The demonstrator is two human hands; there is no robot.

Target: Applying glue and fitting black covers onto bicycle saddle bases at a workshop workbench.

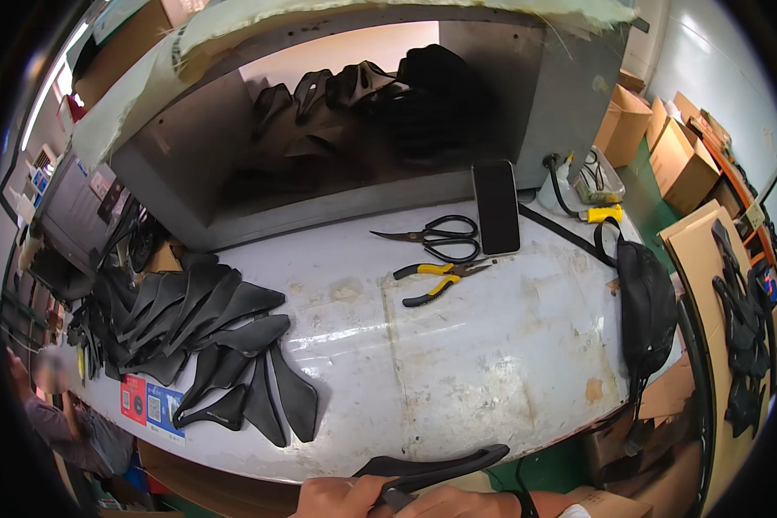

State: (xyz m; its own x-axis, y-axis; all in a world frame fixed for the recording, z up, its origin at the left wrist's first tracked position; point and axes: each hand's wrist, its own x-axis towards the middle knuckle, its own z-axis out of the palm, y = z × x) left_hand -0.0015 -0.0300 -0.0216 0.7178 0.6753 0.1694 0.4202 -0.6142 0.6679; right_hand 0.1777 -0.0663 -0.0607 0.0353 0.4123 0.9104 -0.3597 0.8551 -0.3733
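Observation:
At the table's near edge I hold a black bicycle saddle, its long tip pointing right. My left hand is closed on its left part. My right hand grips its lower side, with the fingers partly cut off by the picture's edge. A small dark grey piece shows between the hands; I cannot tell what it is. On the table's left lies an overlapping pile of similar black saddles.
Farther back on the table lie yellow-black pliers, black scissors and a phone leaning on a grey metal box with dark pieces inside. A black pouch hangs at the right edge. Another person is at far left.

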